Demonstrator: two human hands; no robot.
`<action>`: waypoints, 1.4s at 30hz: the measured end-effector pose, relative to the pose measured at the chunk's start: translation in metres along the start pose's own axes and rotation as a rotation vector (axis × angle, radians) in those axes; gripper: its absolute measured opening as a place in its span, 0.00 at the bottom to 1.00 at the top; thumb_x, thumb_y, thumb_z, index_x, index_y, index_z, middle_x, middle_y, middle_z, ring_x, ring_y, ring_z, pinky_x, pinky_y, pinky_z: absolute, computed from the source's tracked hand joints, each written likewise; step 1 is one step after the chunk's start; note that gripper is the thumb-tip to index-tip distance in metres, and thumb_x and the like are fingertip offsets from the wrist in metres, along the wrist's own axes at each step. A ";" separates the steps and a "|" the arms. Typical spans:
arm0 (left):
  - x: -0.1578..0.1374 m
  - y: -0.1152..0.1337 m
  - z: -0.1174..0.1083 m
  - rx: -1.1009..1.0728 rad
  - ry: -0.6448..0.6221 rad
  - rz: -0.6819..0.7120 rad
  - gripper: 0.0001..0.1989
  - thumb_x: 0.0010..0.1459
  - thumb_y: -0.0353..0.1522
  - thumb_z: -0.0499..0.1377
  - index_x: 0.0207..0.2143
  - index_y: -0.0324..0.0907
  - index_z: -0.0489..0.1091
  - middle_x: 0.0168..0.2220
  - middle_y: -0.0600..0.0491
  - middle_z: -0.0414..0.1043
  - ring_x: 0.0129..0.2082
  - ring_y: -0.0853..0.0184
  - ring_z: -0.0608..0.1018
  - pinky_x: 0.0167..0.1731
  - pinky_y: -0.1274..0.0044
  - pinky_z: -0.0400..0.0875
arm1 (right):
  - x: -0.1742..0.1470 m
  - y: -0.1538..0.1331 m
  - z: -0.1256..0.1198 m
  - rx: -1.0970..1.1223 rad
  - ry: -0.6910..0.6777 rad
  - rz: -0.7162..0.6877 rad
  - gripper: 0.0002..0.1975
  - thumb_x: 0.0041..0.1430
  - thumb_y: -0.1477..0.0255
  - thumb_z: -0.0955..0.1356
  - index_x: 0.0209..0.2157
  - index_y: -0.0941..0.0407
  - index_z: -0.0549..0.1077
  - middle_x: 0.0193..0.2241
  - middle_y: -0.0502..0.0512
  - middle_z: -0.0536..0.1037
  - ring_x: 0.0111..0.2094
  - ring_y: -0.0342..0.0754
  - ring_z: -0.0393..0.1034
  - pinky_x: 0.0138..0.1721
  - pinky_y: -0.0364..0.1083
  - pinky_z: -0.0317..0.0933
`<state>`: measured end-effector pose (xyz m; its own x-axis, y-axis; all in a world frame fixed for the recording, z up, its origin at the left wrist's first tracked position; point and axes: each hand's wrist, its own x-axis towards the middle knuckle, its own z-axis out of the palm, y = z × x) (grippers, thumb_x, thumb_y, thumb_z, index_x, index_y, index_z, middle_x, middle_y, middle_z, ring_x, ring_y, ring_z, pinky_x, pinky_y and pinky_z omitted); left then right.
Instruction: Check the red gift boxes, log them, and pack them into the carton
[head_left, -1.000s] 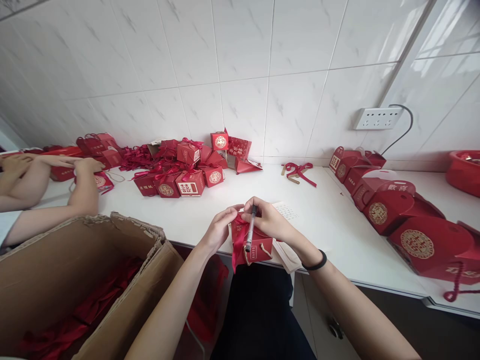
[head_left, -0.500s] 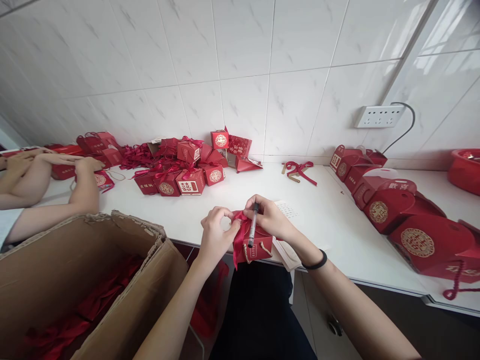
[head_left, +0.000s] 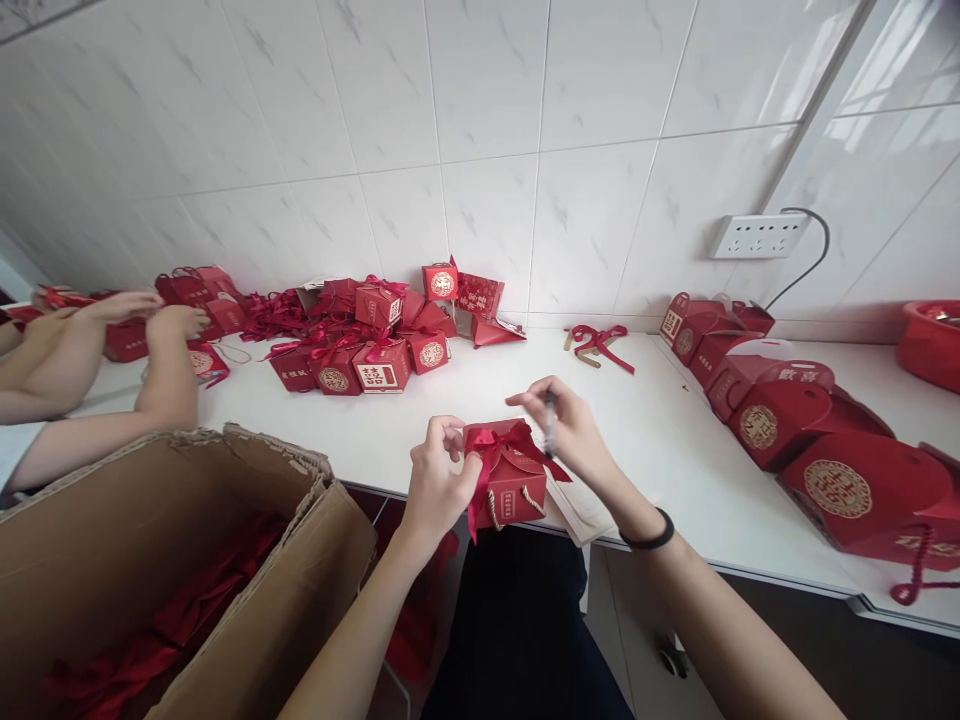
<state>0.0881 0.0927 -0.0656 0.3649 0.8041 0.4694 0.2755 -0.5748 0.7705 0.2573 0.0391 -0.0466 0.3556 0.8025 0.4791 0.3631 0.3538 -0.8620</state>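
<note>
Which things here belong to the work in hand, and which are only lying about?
Work in hand:
red box, at the left hand
ribbon bow on the box
pen in the right hand; its use is unclear

Probably just lying about:
loose ribbon at the back
papers beside the box
red basin

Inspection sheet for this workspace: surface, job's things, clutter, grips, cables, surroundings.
Surface: white counter with red boxes left and right.
Job's things: red gift box with ribbon bow at near edge.
Clutter: loose ribbon toward the back; papers beside gift box.
Grips: left hand touching gift box; right hand holding a blurred pen.
Cables: dark cable running down from wall socket.
Surroundings: tiled wall; open cardboard box; another person's arms at left.
</note>
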 end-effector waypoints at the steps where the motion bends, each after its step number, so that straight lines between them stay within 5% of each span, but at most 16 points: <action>1: 0.000 0.000 -0.002 -0.023 -0.010 -0.028 0.10 0.50 0.34 0.53 0.36 0.44 0.58 0.25 0.59 0.62 0.26 0.69 0.68 0.30 0.77 0.63 | 0.000 0.000 -0.006 -0.028 0.055 0.036 0.13 0.59 0.59 0.62 0.30 0.55 0.63 0.30 0.54 0.77 0.33 0.48 0.69 0.35 0.46 0.58; 6: 0.011 0.001 -0.007 0.049 -0.129 -0.212 0.20 0.56 0.47 0.48 0.20 0.43 0.51 0.18 0.60 0.51 0.20 0.71 0.60 0.22 0.78 0.54 | -0.002 0.004 -0.022 -0.182 -0.008 0.291 0.18 0.58 0.55 0.61 0.26 0.55 0.62 0.19 0.52 0.73 0.25 0.47 0.66 0.29 0.45 0.56; 10: 0.018 -0.002 -0.001 0.080 -0.225 -0.212 0.20 0.54 0.45 0.52 0.19 0.42 0.53 0.18 0.60 0.54 0.20 0.71 0.61 0.23 0.78 0.55 | -0.005 0.012 -0.012 -0.233 -0.095 0.297 0.22 0.53 0.50 0.64 0.24 0.55 0.63 0.20 0.50 0.70 0.24 0.47 0.64 0.29 0.46 0.55; 16: 0.015 -0.009 0.002 -0.111 -0.197 -0.218 0.16 0.54 0.41 0.52 0.19 0.42 0.55 0.18 0.60 0.54 0.20 0.72 0.60 0.22 0.79 0.55 | -0.003 0.018 -0.002 -0.119 -0.064 0.219 0.22 0.43 0.52 0.71 0.25 0.54 0.61 0.19 0.45 0.64 0.22 0.43 0.59 0.24 0.44 0.51; 25: 0.009 -0.008 0.008 -0.234 -0.140 -0.273 0.16 0.55 0.41 0.52 0.20 0.42 0.54 0.19 0.60 0.53 0.21 0.73 0.58 0.24 0.80 0.55 | -0.005 0.016 -0.003 -0.078 -0.019 0.180 0.16 0.49 0.58 0.68 0.30 0.55 0.62 0.29 0.51 0.71 0.29 0.46 0.64 0.31 0.46 0.56; 29: 0.007 -0.010 0.010 -0.186 -0.122 -0.267 0.16 0.56 0.41 0.51 0.21 0.42 0.54 0.19 0.60 0.52 0.21 0.73 0.58 0.24 0.79 0.54 | -0.002 0.013 -0.004 0.034 -0.117 0.263 0.21 0.42 0.59 0.73 0.29 0.55 0.62 0.25 0.49 0.69 0.25 0.43 0.62 0.26 0.43 0.55; 42: 0.003 -0.012 0.012 -0.290 -0.075 -0.302 0.17 0.56 0.40 0.51 0.20 0.42 0.51 0.19 0.60 0.50 0.21 0.73 0.58 0.22 0.80 0.55 | -0.006 0.009 -0.006 0.310 -0.043 0.409 0.25 0.31 0.60 0.77 0.24 0.56 0.62 0.23 0.47 0.66 0.20 0.38 0.55 0.19 0.40 0.47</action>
<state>0.0967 0.1002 -0.0786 0.3730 0.9102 0.1799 0.1224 -0.2405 0.9629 0.2636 0.0346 -0.0560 0.3771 0.9217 0.0906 -0.0731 0.1271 -0.9892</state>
